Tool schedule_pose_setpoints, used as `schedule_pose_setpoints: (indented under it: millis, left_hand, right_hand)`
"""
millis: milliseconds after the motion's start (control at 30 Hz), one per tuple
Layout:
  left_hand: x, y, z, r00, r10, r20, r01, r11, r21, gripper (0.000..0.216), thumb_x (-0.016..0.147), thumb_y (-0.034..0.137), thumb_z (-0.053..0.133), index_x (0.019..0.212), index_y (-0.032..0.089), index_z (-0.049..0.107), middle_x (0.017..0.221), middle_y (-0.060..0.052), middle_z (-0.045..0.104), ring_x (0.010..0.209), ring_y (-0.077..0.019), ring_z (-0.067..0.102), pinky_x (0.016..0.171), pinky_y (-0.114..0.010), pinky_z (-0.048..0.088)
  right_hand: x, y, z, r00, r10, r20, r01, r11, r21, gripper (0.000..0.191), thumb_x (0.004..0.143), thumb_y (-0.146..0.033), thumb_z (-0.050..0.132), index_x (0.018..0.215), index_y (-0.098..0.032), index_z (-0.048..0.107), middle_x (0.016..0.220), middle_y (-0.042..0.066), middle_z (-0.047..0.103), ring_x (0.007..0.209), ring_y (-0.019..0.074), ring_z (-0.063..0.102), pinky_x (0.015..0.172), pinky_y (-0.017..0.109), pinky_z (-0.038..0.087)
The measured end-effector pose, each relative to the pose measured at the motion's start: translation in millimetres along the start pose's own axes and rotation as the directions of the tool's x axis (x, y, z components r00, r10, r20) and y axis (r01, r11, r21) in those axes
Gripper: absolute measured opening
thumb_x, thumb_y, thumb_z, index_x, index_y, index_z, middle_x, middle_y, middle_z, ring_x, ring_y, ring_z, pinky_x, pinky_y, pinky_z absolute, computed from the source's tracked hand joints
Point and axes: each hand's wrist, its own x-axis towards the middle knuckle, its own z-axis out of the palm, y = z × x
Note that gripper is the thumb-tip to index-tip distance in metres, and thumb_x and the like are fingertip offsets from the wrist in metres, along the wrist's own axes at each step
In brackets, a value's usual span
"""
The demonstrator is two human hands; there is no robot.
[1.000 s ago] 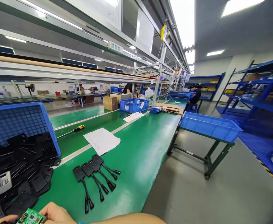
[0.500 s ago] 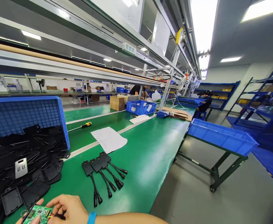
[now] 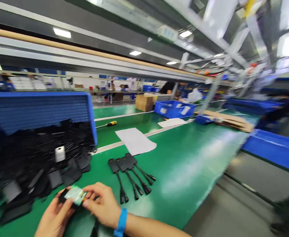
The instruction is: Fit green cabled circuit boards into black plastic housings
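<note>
My left hand (image 3: 54,215) grips a green circuit board (image 3: 75,195) together with a black plastic case (image 3: 62,196), thumb on top of the board. At the board's right end, the closed fingers of my right hand (image 3: 106,204) pinch the wired end, where reddish and yellow wires show; a dark cable hangs below, blurred. A blue band (image 3: 121,222) circles my right wrist. Beyond my right hand, several flat black modules (image 3: 113,165) with split cable tails lie side by side on the green bench (image 3: 174,177).
A tipped blue crate (image 3: 93,121) at left spills black plastic covers (image 3: 48,138), with one silvery piece (image 3: 60,154) on top. Paper sheets (image 3: 135,141), a yellow-handled screwdriver (image 3: 111,123), a cardboard box (image 3: 144,103) and a blue bin (image 3: 175,109) lie beyond. A blue cart tray (image 3: 275,148) stands at right.
The view has swung left, so bench items appear further right. Both hands and the circuit board now show higher in view, and more of my left hand is visible.
</note>
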Motion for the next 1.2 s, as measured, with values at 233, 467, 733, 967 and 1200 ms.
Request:
schedule_pose_setpoints:
  millis: [233, 467, 733, 967, 1200]
  left_hand:
    - [-22.8, 23.5, 26.4, 0.995, 0.048, 0.090, -0.030, 0.981, -0.189, 0.067, 0.062, 0.035, 0.085, 0.120, 0.016, 0.056, 0.109, -0.012, 0.068, 0.093, -0.0186, 0.065, 0.081, -0.028, 0.051]
    - [-27.0, 15.8, 25.3, 0.985, 0.027, 0.170, 0.012, 0.975, -0.224, 0.062, 0.069, 0.030, 0.081, 0.122, 0.015, 0.052, 0.107, -0.012, 0.067, 0.091, -0.0174, 0.063, 0.081, -0.032, 0.053]
    - [-27.5, 13.1, 28.2, 0.983, 0.060, 0.171, -0.021, 0.974, -0.226, 0.045, 0.078, 0.031, 0.073, 0.115, 0.015, 0.053, 0.111, -0.011, 0.066, 0.095, -0.0179, 0.063, 0.084, -0.032, 0.051]
    - [-28.8, 11.8, 31.1, 0.993, 0.114, 0.042, -0.108, 0.986, -0.124, 0.041, 0.075, 0.040, 0.073, 0.100, 0.013, 0.056, 0.095, -0.010, 0.070, 0.082, -0.0170, 0.065, 0.075, -0.029, 0.053]
    - [-28.7, 14.5, 29.2, 0.984, 0.174, 0.020, -0.174, 0.984, -0.033, 0.042, 0.075, 0.042, 0.072, 0.101, 0.014, 0.056, 0.096, -0.011, 0.070, 0.087, -0.0226, 0.067, 0.075, -0.032, 0.054]
  right_hand:
    - [-6.8, -13.1, -10.4, 0.988, -0.129, 0.082, 0.138, 0.985, -0.107, 0.025, 0.081, -0.025, 0.060, 0.104, -0.022, 0.070, 0.091, 0.005, 0.062, 0.077, 0.0127, 0.057, 0.058, 0.021, 0.046]
    - [-8.9, -6.9, -12.3, 0.946, -0.311, 0.094, 0.325, 0.906, -0.270, 0.025, 0.088, -0.024, 0.056, 0.110, -0.026, 0.068, 0.091, 0.004, 0.061, 0.076, 0.0119, 0.058, 0.062, 0.022, 0.048]
    - [-11.0, -4.5, -10.5, 0.906, -0.411, 0.103, 0.417, 0.821, -0.391, 0.025, 0.087, -0.020, 0.056, 0.109, -0.026, 0.068, 0.082, 0.002, 0.056, 0.071, 0.0115, 0.055, 0.061, 0.022, 0.050]
    - [-11.3, -1.9, -2.6, 0.997, 0.021, 0.074, -0.008, 0.985, -0.172, 0.025, 0.078, -0.034, 0.063, 0.091, -0.021, 0.047, 0.074, -0.003, 0.049, 0.054, 0.0091, 0.050, 0.042, 0.020, 0.046]
    - [-2.8, -12.9, -10.1, 0.967, 0.101, 0.232, -0.017, 0.941, -0.337, 0.030, 0.083, -0.041, 0.054, 0.066, -0.017, 0.055, 0.055, -0.002, 0.053, 0.052, 0.0094, 0.046, 0.049, 0.022, 0.036]
